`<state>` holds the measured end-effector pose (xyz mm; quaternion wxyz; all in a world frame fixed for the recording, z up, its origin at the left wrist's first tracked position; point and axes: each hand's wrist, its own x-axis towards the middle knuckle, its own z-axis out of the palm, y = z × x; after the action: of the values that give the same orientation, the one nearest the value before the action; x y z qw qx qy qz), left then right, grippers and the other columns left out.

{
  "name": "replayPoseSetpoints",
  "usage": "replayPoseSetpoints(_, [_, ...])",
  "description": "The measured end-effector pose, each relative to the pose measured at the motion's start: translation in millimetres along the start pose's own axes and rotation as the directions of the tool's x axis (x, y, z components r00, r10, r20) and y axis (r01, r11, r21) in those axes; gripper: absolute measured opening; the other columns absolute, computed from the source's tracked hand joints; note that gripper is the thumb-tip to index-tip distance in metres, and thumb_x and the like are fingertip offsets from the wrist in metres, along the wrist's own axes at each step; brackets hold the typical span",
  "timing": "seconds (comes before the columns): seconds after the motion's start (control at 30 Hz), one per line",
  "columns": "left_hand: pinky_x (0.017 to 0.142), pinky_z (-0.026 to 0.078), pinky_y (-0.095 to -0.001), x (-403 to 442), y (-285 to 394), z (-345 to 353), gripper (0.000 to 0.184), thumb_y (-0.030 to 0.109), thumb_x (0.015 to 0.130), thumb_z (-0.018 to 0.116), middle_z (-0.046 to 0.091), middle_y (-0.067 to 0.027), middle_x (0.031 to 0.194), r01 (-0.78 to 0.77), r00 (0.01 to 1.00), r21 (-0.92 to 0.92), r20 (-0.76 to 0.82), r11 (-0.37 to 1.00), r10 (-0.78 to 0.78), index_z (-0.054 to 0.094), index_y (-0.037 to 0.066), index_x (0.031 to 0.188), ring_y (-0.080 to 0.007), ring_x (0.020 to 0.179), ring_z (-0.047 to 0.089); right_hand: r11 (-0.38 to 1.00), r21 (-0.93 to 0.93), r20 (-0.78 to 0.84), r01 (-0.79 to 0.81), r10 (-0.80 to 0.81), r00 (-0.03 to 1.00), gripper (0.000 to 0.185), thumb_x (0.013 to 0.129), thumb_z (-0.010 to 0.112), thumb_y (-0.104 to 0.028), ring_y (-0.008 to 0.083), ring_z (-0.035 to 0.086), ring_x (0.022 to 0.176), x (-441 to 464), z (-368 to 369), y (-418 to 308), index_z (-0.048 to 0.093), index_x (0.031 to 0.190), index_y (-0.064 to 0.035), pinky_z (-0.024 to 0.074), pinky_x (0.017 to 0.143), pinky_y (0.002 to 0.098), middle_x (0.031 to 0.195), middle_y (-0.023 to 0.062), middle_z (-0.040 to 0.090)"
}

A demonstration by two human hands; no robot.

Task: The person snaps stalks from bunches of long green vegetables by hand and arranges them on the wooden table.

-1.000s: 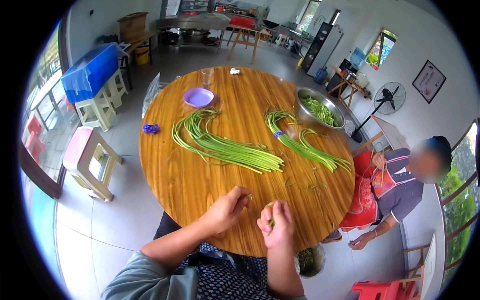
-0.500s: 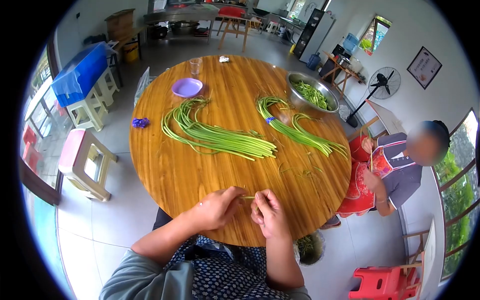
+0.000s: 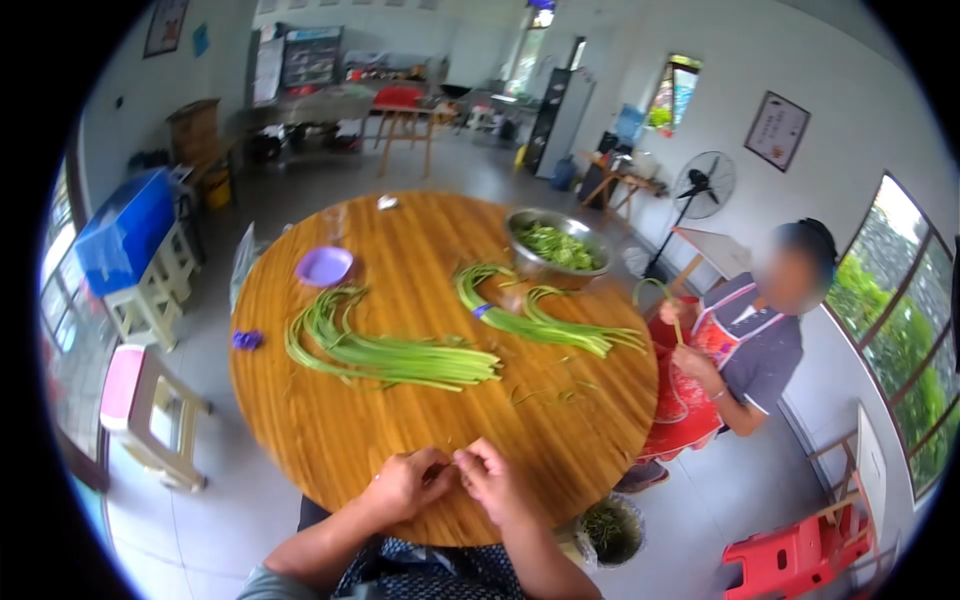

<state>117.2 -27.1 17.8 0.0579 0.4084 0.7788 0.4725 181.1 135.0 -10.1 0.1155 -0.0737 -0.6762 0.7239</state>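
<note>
Over the near edge of the round wooden table (image 3: 350, 440), my left hand (image 3: 408, 484) and my right hand (image 3: 490, 480) meet fingertip to fingertip. Both are closed in a pinch; what they hold is too small and blurred to make out. Beyond them lies a large loose bunch of long green stems (image 3: 400, 358). A second bunch (image 3: 550, 328), with a blue-purple tie (image 3: 481, 311), is to its right. Thin green scraps (image 3: 545, 395) are scattered near the right bunch.
A metal bowl (image 3: 558, 247) of cut greens, a purple plate (image 3: 324, 266) and a purple bundle (image 3: 248, 340) are on the table. A seated person (image 3: 745, 340) at right holds a stem. A lined bin (image 3: 610, 532) stands below the table's right edge.
The view has tilted up, so the table appears lower. My hands have come together, and the short green piece seen between them earlier no longer shows clearly. The other person has raised a stem.
</note>
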Motion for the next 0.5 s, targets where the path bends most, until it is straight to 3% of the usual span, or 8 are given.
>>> replayPoseSetpoints(0.1, [0.064, 0.055, -0.0361, 2.7, -10.8, 4.1, 0.02, 0.018, 0.088, 0.068, 0.07, -0.0168, 0.081, 0.177, 0.982, -0.067, -0.052, 0.982, -0.18, 0.063, 0.001, 0.097, -0.025, 0.071, 0.07, 0.679, -0.668, 0.005, 0.306, -0.407, 0.913, 0.018, 0.095, 0.062, -0.018, 0.0291, 0.059, 0.059, -17.1, 23.1, -30.9, 0.057, 0.085, -0.0039, 0.0448, 0.052, 0.0372, 0.073, 0.014, 0.06])
replayPoseSetpoints(0.23, [0.058, 0.048, -0.0261, 9.5, -28.2, 7.4, 0.016, 0.016, 0.094, 0.062, 0.064, -0.0078, 0.07, 0.248, 0.901, -0.356, -0.256, 0.901, -0.35, 0.061, 0.0, 0.095, -0.0103, 0.063, 0.06, 0.561, -0.574, 0.094, 0.597, -0.679, 0.728, 0.016, 0.096, 0.06, -0.016, 0.0234, 0.056, 0.055, -22.0, 31.4, -22.3, 0.056, 0.087, -0.004, 0.0425, 0.049, 0.0339, 0.074, 0.0106, 0.06])
replayPoseSetpoints(0.27, [0.057, 0.047, -0.026, 7.4, -26.1, 6.4, 0.014, 0.014, 0.095, 0.061, 0.062, -0.0064, 0.069, 0.177, 0.909, -0.39, -0.287, 0.903, -0.302, 0.061, 0.0, 0.094, -0.01, 0.062, 0.058, 0.92, -0.146, -0.054, 0.364, -0.374, 0.926, 0.013, 0.098, 0.058, -0.015, 0.0185, 0.051, 0.052, -20.4, 21.2, -19.7, 0.056, 0.088, -0.0057, 0.0393, 0.047, 0.0306, 0.075, 0.0079, 0.06])
replayPoseSetpoints(0.3, [0.055, 0.045, -0.0258, 5.6, -21.9, 2.9, 0.013, 0.013, 0.096, 0.06, 0.061, -0.005, 0.068, 0.102, 0.911, -0.421, -0.325, 0.902, -0.254, 0.06, 0.001, 0.092, -0.0097, 0.06, 0.057, 0.942, 0.336, -0.014, 0.002, 0.003, 1.0, 0.012, 0.099, 0.055, -0.014, 0.0135, 0.046, 0.049, -19.2, 12.2, -21.3, 0.057, 0.09, -0.0075, 0.036, 0.045, 0.0272, 0.076, 0.0052, 0.059])
replayPoseSetpoints(0.33, [0.056, 0.046, -0.0272, 0.1, -1.5, -9.3, 0.01, 0.011, 0.094, 0.063, 0.061, -0.0073, 0.068, 0.151, 0.92, -0.307, -0.305, 0.94, -0.247, 0.059, 0.001, 0.091, -0.0137, 0.058, 0.058, 0.725, 0.683, 0.002, -0.091, 0.123, 0.992, 0.012, 0.101, 0.05, -0.013, 0.007, 0.037, 0.049, -17.4, 3.2, -29.4, 0.058, 0.094, -0.0091, 0.0293, 0.044, 0.0218, 0.079, 0.0016, 0.056])
replayPoseSetpoints(0.37, [0.056, 0.046, -0.0272, -6.7, 0.8, -13.1, 0.01, 0.011, 0.094, 0.063, 0.061, -0.0073, 0.068, 0.146, 0.921, -0.309, -0.305, 0.94, -0.243, 0.059, 0.001, 0.091, -0.0137, 0.058, 0.058, 0.532, 0.829, 0.201, -0.172, 0.003, 0.98, 0.014, 0.102, 0.048, -0.014, 0.008, 0.038, 0.05, -7.5, -23.8, -8.6, 0.06, 0.098, -0.007, 0.0289, 0.046, 0.022, 0.079, 0.0031, 0.056])
replayPoseSetpoints(0.43, [0.056, 0.047, -0.0292, -20.3, -4.7, -17.5, 0.009, 0.008, 0.091, 0.065, 0.061, -0.0106, 0.069, 0.081, 0.931, -0.005, -0.358, 0.997, -0.078, 0.059, 0.001, 0.091, -0.0186, 0.057, 0.058, 0.404, 0.899, 0.148, -0.172, 0.091, 0.985, 0.017, 0.102, 0.047, -0.016, 0.0088, 0.039, 0.051, -5.9, -43.2, -3.1, 0.06, 0.103, -0.0056, 0.0306, 0.048, 0.0227, 0.08, 0.0037, 0.055])
replayPoseSetpoints(0.5, [0.057, 0.048, -0.032, -31.9, -4.7, -22.9, 0.01, 0.006, 0.088, 0.067, 0.061, -0.0137, 0.071, 0.064, 0.926, 0.02, -0.374, 0.998, -0.052, 0.059, 0.0, 0.091, -0.0234, 0.058, 0.06, 0.341, 0.927, 0.123, -0.155, 0.113, 0.986, 0.021, 0.102, 0.046, -0.018, 0.0109, 0.042, 0.057, -11.4, -52.0, 3.3, 0.06, 0.104, -0.0032, 0.0331, 0.052, 0.0247, 0.085, 0.0051, 0.055])
